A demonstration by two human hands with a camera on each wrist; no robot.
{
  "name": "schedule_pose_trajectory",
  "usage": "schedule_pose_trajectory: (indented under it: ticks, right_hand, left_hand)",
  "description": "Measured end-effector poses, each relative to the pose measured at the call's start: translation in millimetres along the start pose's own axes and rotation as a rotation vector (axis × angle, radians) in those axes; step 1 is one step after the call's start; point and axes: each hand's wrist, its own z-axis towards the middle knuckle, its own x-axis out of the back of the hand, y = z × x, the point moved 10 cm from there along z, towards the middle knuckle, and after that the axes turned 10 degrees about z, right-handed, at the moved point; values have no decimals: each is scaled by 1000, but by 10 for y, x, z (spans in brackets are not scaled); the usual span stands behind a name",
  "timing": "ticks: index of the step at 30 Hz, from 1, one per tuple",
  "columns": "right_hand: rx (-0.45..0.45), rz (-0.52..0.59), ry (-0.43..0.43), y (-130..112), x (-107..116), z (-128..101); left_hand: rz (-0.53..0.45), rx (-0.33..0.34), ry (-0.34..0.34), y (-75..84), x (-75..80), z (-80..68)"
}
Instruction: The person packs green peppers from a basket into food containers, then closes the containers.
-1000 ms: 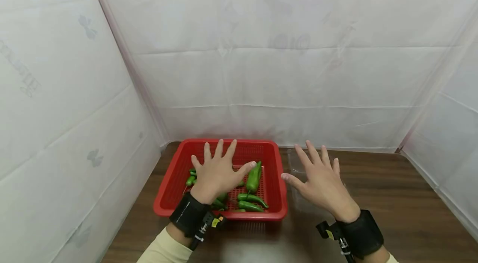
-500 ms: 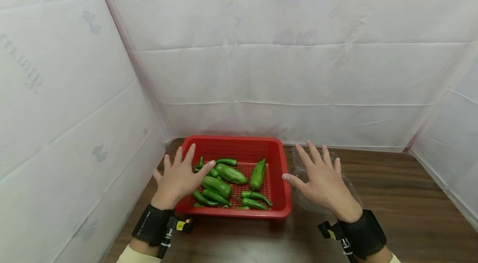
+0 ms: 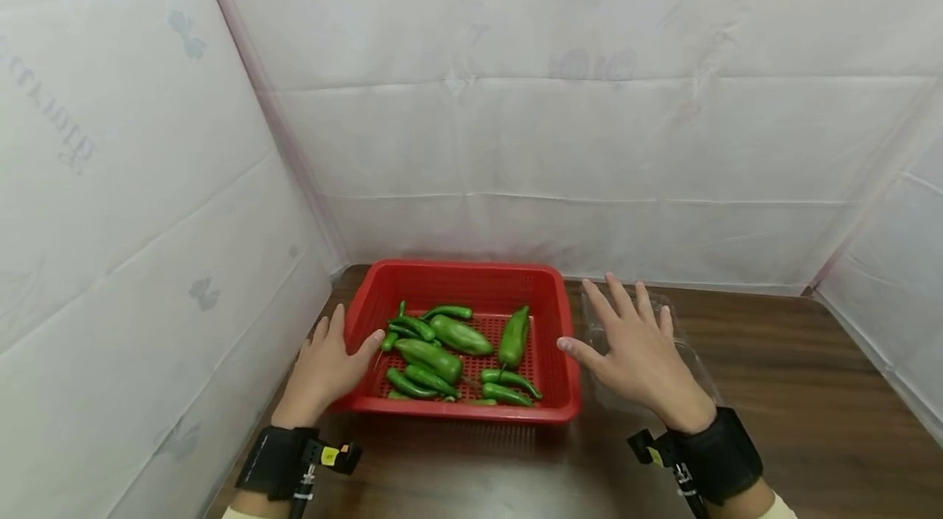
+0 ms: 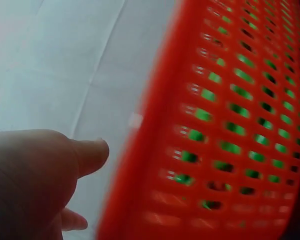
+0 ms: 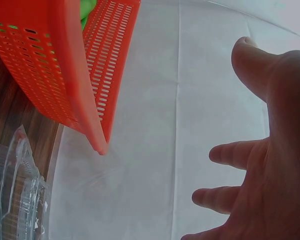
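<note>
A red plastic basket (image 3: pixel 471 412) with slotted walls stands on the table, holding several green peppers (image 3: pixel 460 336), some thick and some slim. At its left side is my left hand (image 3: pixel 322 372), fingers spread; the thumb (image 4: pixel 92 155) shows apart from the basket wall in the left wrist view. My right hand (image 3: pixel 637 347) hovers off the basket's right side with fingers spread and nothing held. Below and behind it lies a clear plastic container (image 3: pixel 696 367), also seen at the lower left of the right wrist view; my hand hides part of it.
The dark wood table (image 3: pixel 796 388) extends to the right and toward me. White sheeting encloses it as a back wall (image 3: pixel 560 142), a left wall (image 3: pixel 133 224) and a right wall (image 3: pixel 899 273). The basket stands near the back wall.
My left hand has moved left from above the basket to its left side, uncovering the peppers. The right hand stays nearly still. The head view has shifted slightly.
</note>
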Motion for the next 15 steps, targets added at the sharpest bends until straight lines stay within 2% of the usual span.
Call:
schedule_pose_trajectory:
  ticks: [3,6,10,15]
  right_hand:
    - [-3,0,-13,-19,-7,38]
    - [2,6,-8,-52,25,112]
    - [1,-1,4,-25,73,110]
    - [-16,-1,-41,16,-7,19]
  left_hand:
    - [-27,-42,3,-58,-24,45]
    - [-48,-74,30,-82,46,126]
    - [-105,-56,36,-82,22,158]
    - [-154,-25,20,-143,-133,47]
